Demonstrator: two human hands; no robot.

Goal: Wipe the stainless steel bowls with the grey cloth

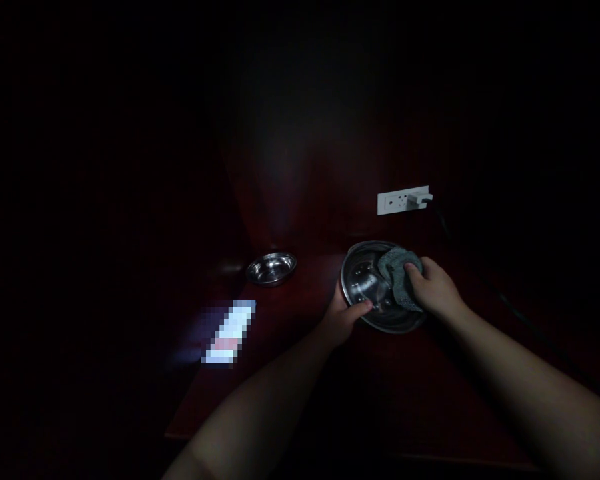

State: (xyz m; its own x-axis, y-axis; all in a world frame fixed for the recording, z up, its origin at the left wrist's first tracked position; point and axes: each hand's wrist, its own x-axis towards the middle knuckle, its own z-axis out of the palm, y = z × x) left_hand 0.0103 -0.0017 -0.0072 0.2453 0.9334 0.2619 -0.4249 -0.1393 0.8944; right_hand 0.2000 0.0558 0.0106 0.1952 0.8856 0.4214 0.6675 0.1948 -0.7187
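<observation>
A shiny metal bowl [367, 283] is tilted with its hollow side facing me, above the dark red tabletop. My left hand [344, 315] grips its lower left rim, thumb over the inside and the other fingers hidden behind. In my right hand [433, 287] is a grey-green cloth [403, 273], pinched under the thumb and pressed against the bowl's inner right side. Small bright spots, either drops or reflections, show on the metal inside. To the left, a smaller shallow metal bowl [271, 269] rests on the table, apart from both hands.
A bright pixelated rectangle [230, 333], like a lit screen, lies near the left edge of the red table [290, 347]. On the back wall is a white socket panel [393, 201] with a plug [420, 199]. A dark cable [520, 317] runs down the right. The surroundings are very dark.
</observation>
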